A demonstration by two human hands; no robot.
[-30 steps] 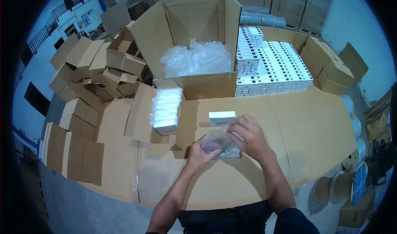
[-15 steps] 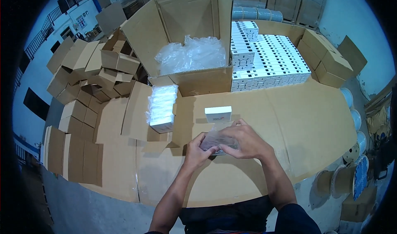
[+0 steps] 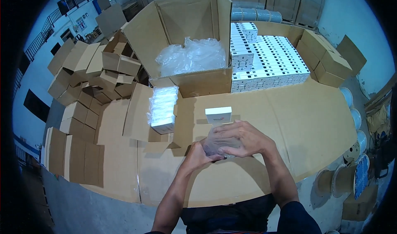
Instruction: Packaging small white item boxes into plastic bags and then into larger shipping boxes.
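Observation:
Both my hands hold a small clear plastic bag (image 3: 218,142) just above the cardboard-covered table (image 3: 297,126). My left hand (image 3: 197,155) grips its lower left corner. My right hand (image 3: 244,138) curls over its top and right side. Something dark shows inside the bag, but I cannot tell what it is. A small white box (image 3: 218,114) stands on the table right behind the bag. To the left lies a stack of white boxes wrapped in clear film (image 3: 162,109).
A large open carton (image 3: 194,43) holding crumpled clear plastic stands behind. Rows of small white boxes (image 3: 269,62) fill the back right, with brown cartons (image 3: 331,62) beyond. Folded brown boxes (image 3: 91,76) pile up at the left. Cable reels (image 3: 355,172) sit at the right.
My hands have closed further around the clear bag and pulled it slightly nearer. The view has shifted a little; the white box still stands behind the bag.

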